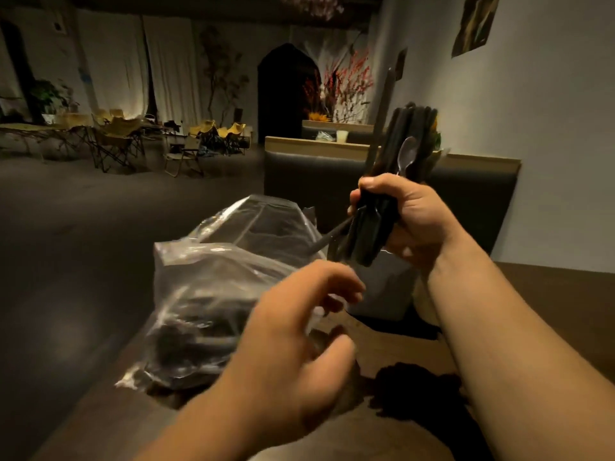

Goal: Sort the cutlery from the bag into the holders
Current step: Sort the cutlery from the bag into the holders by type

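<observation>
Right hand [409,214]: clenched round mixed cutlery bundle [409,128], raised above dark holder [382,287]
Left hand [299,327]: blurred beside bag [213,294]; grip cannot be told
Risk: stray chopstick [332,232] jutting sideways may slip; bundle overfull

At centre left, the clear crinkled plastic bag [213,277] is glossy with bright highlights. The bundle of long black sticks [411,128] at upper right looks matt; the small silver metal spoon [406,154] among them shines. The brown wooden table [549,294] looks smooth.
</observation>
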A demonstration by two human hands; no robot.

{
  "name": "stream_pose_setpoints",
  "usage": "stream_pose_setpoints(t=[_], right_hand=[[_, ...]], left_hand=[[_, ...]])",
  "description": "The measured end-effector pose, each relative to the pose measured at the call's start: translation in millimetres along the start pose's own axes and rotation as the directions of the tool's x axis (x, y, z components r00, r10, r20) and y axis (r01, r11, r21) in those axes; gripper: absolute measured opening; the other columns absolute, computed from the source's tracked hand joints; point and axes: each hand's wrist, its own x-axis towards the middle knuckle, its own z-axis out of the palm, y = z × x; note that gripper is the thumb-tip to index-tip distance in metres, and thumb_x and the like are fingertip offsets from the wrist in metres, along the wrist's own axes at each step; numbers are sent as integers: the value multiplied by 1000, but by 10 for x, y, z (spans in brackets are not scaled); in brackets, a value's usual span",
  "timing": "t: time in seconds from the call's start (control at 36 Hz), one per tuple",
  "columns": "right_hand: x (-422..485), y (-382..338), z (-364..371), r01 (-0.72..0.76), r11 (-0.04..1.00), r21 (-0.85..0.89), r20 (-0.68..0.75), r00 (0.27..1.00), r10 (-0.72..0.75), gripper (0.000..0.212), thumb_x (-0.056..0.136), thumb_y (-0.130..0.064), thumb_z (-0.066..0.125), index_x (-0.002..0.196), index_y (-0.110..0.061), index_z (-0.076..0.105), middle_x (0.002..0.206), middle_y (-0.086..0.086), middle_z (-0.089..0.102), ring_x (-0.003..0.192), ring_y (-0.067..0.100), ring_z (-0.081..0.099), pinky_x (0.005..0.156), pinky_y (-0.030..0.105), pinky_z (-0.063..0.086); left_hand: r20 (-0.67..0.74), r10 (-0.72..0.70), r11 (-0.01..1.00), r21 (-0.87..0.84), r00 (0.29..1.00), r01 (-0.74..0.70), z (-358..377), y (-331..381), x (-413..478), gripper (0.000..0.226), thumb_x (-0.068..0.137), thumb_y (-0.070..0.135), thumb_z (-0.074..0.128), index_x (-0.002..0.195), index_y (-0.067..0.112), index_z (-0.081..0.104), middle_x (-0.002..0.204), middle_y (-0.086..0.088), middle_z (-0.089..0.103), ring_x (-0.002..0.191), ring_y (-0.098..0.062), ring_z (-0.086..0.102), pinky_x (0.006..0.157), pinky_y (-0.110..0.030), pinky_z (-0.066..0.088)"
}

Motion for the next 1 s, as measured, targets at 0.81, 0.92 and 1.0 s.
stream_pose_setpoints(t=[0.81, 0.92, 1.0], right_hand=[[-576, 1323, -929, -158, 942, -295, -239, 967, 87, 35, 83, -12, 79, 116, -9, 67, 97, 4, 77, 95, 19, 74, 87, 39, 59], [-561, 1367, -902, -147, 908, -393, -207, 976, 68, 21, 84, -18, 79, 103, -11, 73, 87, -4, 78, 87, 7, 74, 77, 24, 57], [-573, 1370, -887, -117, 881, -459, -170, 985, 43, 25, 84, -30, 80, 101, -13, 72, 82, -8, 77, 82, 4, 73, 66, 14, 52]], left_hand=[[297, -500, 735, -351, 814, 580, 1424, -1122, 94, 64, 74, -9, 75, 118, 28, 48, 113, -4, 67, 104, -8, 69, 80, -22, 56], [268, -535, 723, -346, 801, 598, 1408, -1160, 56, 54, 76, -11, 74, 118, 15, 52, 108, -7, 70, 100, -7, 70, 78, -20, 56], [277, -539, 735, -307, 796, 604, 1410, -1216, 31, 47, 74, 4, 78, 117, 10, 59, 103, -7, 73, 101, -16, 72, 86, -35, 59]])
